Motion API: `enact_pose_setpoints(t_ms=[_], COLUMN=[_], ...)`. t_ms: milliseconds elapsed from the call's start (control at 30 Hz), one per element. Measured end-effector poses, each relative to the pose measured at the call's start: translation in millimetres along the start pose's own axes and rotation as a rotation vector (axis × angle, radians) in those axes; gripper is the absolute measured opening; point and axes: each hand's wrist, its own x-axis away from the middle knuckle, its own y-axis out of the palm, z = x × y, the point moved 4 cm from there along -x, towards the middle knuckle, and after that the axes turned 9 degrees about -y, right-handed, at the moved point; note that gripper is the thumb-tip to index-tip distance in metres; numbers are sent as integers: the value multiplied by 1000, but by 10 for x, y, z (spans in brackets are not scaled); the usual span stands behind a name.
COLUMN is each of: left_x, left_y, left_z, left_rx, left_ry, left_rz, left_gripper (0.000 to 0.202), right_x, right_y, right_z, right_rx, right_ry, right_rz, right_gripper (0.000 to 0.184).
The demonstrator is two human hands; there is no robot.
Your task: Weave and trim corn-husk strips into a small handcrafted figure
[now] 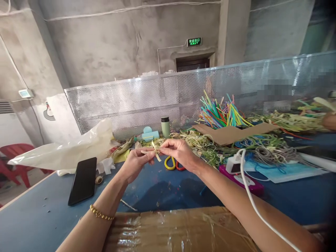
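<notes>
Here at twelve o'clock, above the table [60, 218], a pale strip [158, 157] is pinched by the left hand [136, 161] and the right hand [180, 152], both hands nearly closed, its loose ends suggesting half-done work, with tangled strands [214, 157] at one o'clock apparently left unworked.

On the left forearm [111, 194] the person is wearing a single-strand bracelet [100, 214] of small, round, closely strung beads [95, 210], which are gleaming a polished gold colour, while the left hand [137, 161], the right hand [181, 153] and the right forearm [225, 189] are showing bare.
</notes>
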Motion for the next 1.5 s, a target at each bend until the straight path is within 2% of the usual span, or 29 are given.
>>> enact_pose_setpoints(t_ms=[133,267,500,600,800,967,1167,1300,1500], left_x=[-19,-29,-25,-28,-5,24,15,5,1], left_y=[-26,-46,-23,-4,59,68,70,57,58], left_z=[-40,-60,-54,-65,-54,-30,-50,-64,-68], left_rx=[28,92,90,81,95,110,199,219,206], left_ry=[-21,-30,-12,-4,-15,-18,-48,-39,-10], left_rz=[33,54,122,120,38,73,73,87,91], left_gripper=[23,23,22,20,19,21,25,21,18], right_x=[-4,-12,-10,8,30,33,44,63,83], right_y=[0,-59,-22,20,35,60,85,111,141], right_z=[-1,-8,-66,-53,-23,-31,-64,-86,-95], right_rx=[54,183,421,440,440,398,516,589,617], right_ry=[-4,-26,-212,-214,-178,-178,-285,-374,-421], right_rz=[-3,76,48,29,71,63,69,59,67], right_gripper=[17,15,14,15,13,13,14,15,16])
